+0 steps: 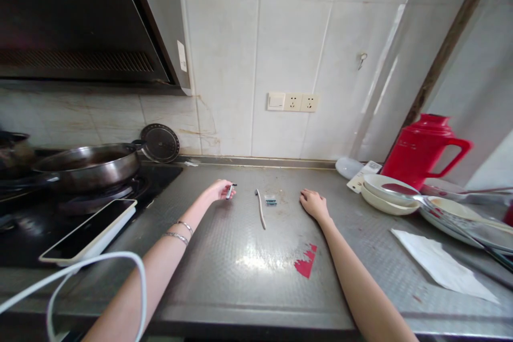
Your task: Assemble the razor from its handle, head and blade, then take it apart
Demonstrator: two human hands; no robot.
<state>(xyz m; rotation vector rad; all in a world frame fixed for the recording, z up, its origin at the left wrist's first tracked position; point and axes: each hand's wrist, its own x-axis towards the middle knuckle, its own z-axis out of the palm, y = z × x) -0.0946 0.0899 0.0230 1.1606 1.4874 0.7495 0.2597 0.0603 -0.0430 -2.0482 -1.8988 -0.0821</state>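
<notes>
My left hand (219,190) is closed around a small pen-like item (230,191), white with a dark tip, above the metal counter (224,278). A white toothbrush (260,209) lies to its right, head toward the wall. Just beyond the toothbrush sits a small, clear and dark-teal item (271,201), too small to make out. My right hand (313,204) rests palm down on the counter to the right of these, fingers lying flat, with nothing visible in it. A torn red piece (306,263) lies nearer the front edge.
At left, a steel pan (92,165) stands on the stove, with a phone (90,232) and white cable in front. Bowls (388,197), a white napkin (443,264), plates and a red thermos jug (420,152) occupy the right. Sockets (300,102) are on the wall.
</notes>
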